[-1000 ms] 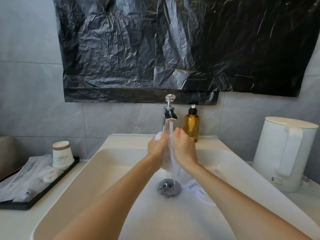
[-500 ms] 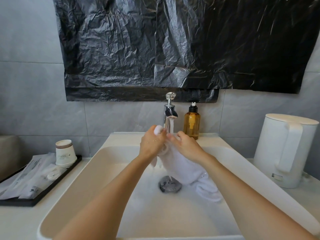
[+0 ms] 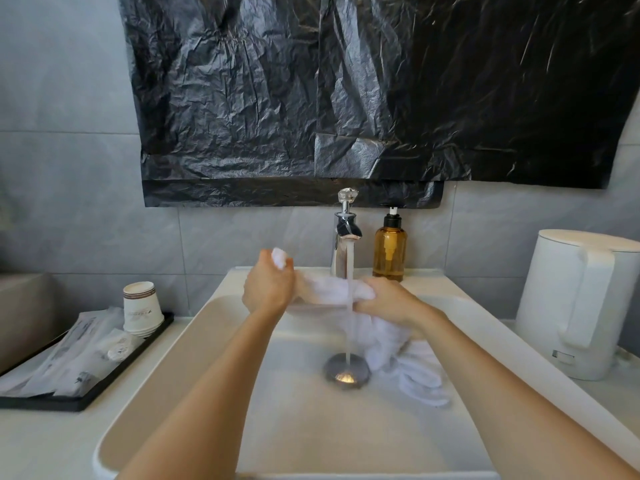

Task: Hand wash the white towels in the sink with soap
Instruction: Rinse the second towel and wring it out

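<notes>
— Where's the towel just now?

— The white towel [image 3: 325, 291] is up over the sink [image 3: 166, 358], pulled into a short band between the two hands, right under the stream from the tap [image 3: 346, 233]. The rest hangs from the right hand and trails onto the sink floor, just beside the drain [image 3: 346, 370].

— Heavy, would you say?

— It looks soaked through, so heavier than a dry cloth, and floppy. There's no stiffness in it, and it sags wherever nobody holds it. With soap in it I'd expect it to be slick, so a loose hold would let it slide.

— So where would you take hold?

— Bunched, a fistful at a time, as here. There's nothing to break, so you can squeeze hard. Pinching an edge alone would likely just stretch it and slip.

— And the hands?

— The left hand [image 3: 268, 289] is a fist round one end, its back toward us, with a small white tuft poking out of the top. The right hand [image 3: 388, 301] sits a little lower, fingers curled over the cloth. I can't see the thumb. Both forearms reach forward over the sink from the near rim. The hands are near each other, and the water falls between them.

— Any soap?

— The amber pump bottle [image 3: 389, 247] stands on the back ledge just beside the tap, and nobody is touching it. I can't make out suds from here.
</notes>
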`<action>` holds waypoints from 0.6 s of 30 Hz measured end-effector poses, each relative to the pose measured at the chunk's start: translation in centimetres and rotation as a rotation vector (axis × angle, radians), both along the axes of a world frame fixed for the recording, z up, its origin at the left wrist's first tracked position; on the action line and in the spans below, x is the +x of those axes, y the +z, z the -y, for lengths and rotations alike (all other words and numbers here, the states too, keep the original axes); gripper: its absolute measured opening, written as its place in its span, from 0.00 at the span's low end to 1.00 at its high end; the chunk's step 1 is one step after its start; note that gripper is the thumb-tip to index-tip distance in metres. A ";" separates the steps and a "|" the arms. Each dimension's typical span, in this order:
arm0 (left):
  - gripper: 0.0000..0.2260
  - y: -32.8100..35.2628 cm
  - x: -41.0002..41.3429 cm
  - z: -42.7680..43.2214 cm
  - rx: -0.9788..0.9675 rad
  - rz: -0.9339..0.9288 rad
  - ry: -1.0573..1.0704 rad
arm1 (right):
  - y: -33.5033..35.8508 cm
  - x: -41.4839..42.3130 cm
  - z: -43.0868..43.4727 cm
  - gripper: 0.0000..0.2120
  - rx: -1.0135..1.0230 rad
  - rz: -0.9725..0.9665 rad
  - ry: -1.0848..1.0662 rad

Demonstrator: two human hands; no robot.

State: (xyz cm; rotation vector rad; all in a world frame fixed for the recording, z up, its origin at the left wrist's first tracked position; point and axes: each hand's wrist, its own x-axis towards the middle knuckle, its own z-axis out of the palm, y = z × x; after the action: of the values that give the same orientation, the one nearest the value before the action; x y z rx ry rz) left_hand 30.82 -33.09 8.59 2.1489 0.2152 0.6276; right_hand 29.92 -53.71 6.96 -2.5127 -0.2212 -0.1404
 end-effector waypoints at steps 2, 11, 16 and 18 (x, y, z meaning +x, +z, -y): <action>0.13 -1.0 0.6 -0.3 0.165 -0.149 -0.011 | 0.6 -0.2 -1.0 0.16 0.137 0.093 0.002; 0.21 0.1 -0.3 1.5 0.171 -0.084 -0.459 | 0.7 0.0 -3.7 0.29 0.460 -0.028 0.011; 0.20 -0.6 -2.0 3.6 -0.075 -0.213 -0.788 | 1.1 -0.3 -3.3 0.30 0.651 0.064 0.014; 0.18 -1.2 -1.2 3.2 -0.075 -0.121 -0.732 | 1.0 -0.6 -2.5 0.32 0.612 0.021 0.039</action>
State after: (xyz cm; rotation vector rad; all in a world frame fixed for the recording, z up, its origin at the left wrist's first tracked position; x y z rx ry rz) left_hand 29.63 -36.27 7.39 1.9979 -0.4629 0.0629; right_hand 29.36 -51.17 7.94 -1.8988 -0.1987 -0.1863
